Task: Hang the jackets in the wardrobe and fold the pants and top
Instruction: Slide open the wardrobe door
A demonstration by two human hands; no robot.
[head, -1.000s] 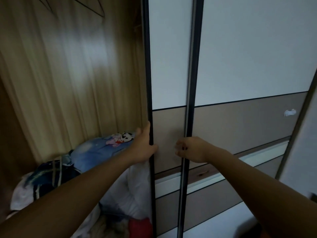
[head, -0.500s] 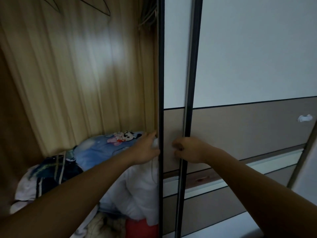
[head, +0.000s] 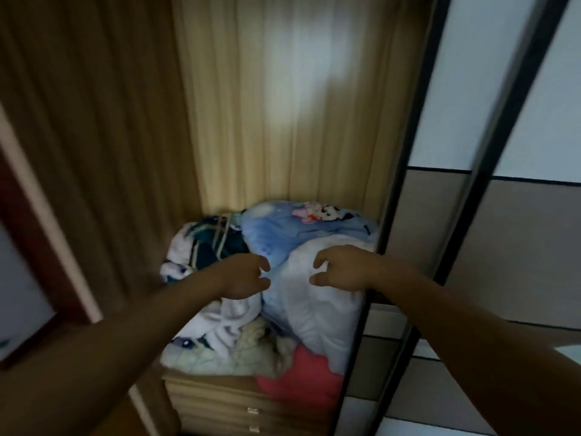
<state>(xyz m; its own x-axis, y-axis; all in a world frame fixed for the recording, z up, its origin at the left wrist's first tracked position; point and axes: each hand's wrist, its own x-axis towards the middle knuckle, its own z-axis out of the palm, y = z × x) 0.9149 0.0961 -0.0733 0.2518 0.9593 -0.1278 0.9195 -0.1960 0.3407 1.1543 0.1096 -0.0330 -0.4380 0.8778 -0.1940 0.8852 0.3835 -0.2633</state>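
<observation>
Both grips are released. The left hand (head: 248,276) and the right hand (head: 344,267) hover side by side with a small gap between them, fingers loosely curled toward each other and holding nothing. Whether the fingertips touch the cloth beneath them cannot be told.

Behind and under both hands lies a pale puffy duvet (head: 314,309). At 12 o'clock from the hands a blue quilt (head: 283,231) with a cartoon print rests on top of the pile. At 10 o'clock from the left hand sits a dark green and white cloth (head: 204,250). At 6 o'clock lies a cream blanket (head: 251,347), and at 5 o'clock a pink cloth (head: 301,379) hangs over the edge of the wooden drawers (head: 217,401).

All this fills the lower part of the wardrobe (head: 283,105), which stands open straight ahead. Its sliding doors (head: 518,247) stand at 3 o'clock.
</observation>
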